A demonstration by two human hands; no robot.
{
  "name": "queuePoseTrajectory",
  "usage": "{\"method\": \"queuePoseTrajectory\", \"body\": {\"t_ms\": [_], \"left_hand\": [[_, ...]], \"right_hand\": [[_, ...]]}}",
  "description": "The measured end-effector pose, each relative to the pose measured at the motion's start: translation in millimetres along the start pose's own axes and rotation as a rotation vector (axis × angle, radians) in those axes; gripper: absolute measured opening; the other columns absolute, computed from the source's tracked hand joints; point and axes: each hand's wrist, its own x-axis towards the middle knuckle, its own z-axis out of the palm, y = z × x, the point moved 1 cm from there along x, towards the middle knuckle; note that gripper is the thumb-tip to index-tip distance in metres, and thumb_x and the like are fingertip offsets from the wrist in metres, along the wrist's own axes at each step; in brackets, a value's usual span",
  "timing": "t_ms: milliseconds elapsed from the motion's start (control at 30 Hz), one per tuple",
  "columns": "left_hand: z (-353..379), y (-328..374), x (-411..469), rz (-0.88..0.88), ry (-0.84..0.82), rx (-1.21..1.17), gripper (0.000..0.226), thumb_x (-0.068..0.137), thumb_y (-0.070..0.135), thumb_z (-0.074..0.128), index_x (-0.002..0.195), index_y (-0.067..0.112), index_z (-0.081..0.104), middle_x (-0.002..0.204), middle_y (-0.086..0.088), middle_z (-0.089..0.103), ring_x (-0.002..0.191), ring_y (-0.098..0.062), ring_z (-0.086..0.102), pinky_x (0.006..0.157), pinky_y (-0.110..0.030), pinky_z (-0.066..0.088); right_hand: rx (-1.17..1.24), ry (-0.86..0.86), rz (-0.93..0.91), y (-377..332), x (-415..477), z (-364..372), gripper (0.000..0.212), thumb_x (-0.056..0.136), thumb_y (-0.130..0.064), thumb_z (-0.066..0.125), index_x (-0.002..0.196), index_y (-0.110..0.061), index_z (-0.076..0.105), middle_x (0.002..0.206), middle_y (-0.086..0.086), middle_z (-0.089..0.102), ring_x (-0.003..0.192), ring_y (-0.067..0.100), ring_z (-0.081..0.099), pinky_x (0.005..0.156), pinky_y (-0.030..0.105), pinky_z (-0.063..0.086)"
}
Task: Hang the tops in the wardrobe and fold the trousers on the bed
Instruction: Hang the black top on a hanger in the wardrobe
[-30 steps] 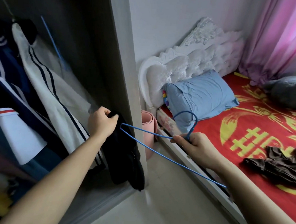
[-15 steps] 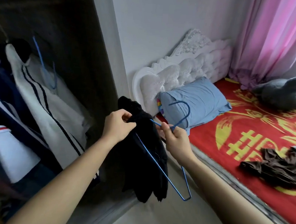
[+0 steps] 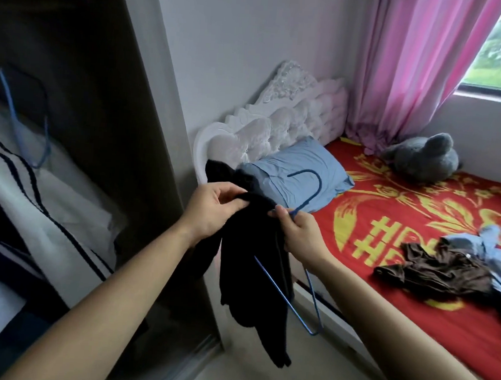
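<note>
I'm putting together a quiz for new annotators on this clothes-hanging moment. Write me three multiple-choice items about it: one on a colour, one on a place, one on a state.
1. The hanger held by the right hand is: A white; B blue; C pink.
2. The brown garment lies: A on the bed; B over the hanger; C in the left hand.
3. The black top is: A spread flat on the bed; B under the brown garment; C gripped by the left hand.
Answers: B, its wire hook is plainly blue; A, it lies crumpled there; C, the fingers curl round its upper edge.
</note>
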Motion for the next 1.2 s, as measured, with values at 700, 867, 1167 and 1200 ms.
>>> {"method": "queuePoseTrajectory", "body": {"t_ms": [700, 867, 1167, 1200], "left_hand": [[27, 46, 84, 0.575, 0.052, 0.868, 0.047, 0.103, 0.041, 0.033, 0.109, 0.012, 0.069, 0.118, -0.01, 0.065, 0.131, -0.029, 0.046, 0.117, -0.054, 0.011], [47, 74, 87, 0.702, 0.244, 0.727, 0.05, 0.103, 0.043, 0.029, 0.064, 0.018, 0.05, 0.063, 0.0, 0.057, 0.071, -0.026, 0.055, 0.083, -0.039, 0.03], [61, 72, 80, 0.557, 0.395, 0.376, 0.059, 0.102, 0.024, 0.042, 0.048, 0.027, 0.019, 0.04, 0.011, 0.029, 0.042, -0.026, 0.039, 0.067, -0.035, 0.034], [60, 73, 81, 0.534, 0.426, 0.318, 0.06, 0.102, 0.023, 0.042, 0.048, 0.027, 0.018, 0.039, 0.012, 0.024, 0.042, -0.023, 0.035, 0.063, -0.032, 0.03]], "right_hand": [[0.422, -0.008, -0.099, -40, 6, -54, 0.038, 0.099, -0.043, 0.052, 0.073, -0.016, 0.047, 0.057, -0.006, 0.038, 0.052, 0.012, 0.041, 0.055, 0.028, 0.039], [0.427, -0.172, -0.04, -52, 3, -67, 0.044, 0.1, -0.048, 0.047, 0.106, -0.008, 0.065, 0.097, 0.011, 0.062, 0.094, 0.025, 0.059, 0.091, 0.036, 0.043], [0.72, -0.743, 0.356, -33, -5, -77, 0.078, 0.085, -0.078, 0.043, 0.116, -0.009, 0.062, 0.108, 0.01, 0.055, 0.1, 0.023, 0.05, 0.093, 0.036, 0.035], [0.684, -0.759, 0.408, -24, -7, -74, 0.078, 0.088, -0.076, 0.038, 0.117, -0.008, 0.059, 0.106, 0.011, 0.055, 0.1, 0.024, 0.05, 0.094, 0.036, 0.035]]}}
